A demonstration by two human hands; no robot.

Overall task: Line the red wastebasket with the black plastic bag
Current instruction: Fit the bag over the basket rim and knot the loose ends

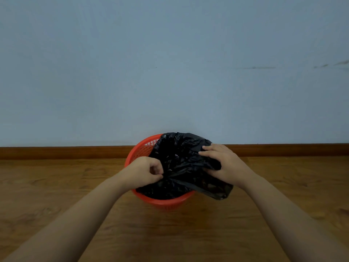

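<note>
left hand curled, grip pinching black bag, right hand clutching it over red wastebasket

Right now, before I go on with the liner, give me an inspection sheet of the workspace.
Surface: wooden floor, bare around the basket.
Job's things: red wastebasket stands upright by the wall; black plastic bag bunched in its mouth, one part hanging over the right rim, far left mesh uncovered.
Clutter: nothing seen.
Grippers: left hand pinches the bag at the near left; right hand holds the bag at the right rim.
Cables: nothing seen.
Surroundings: pale blue wall with faint scuffs at right, wooden skirting board.
</note>
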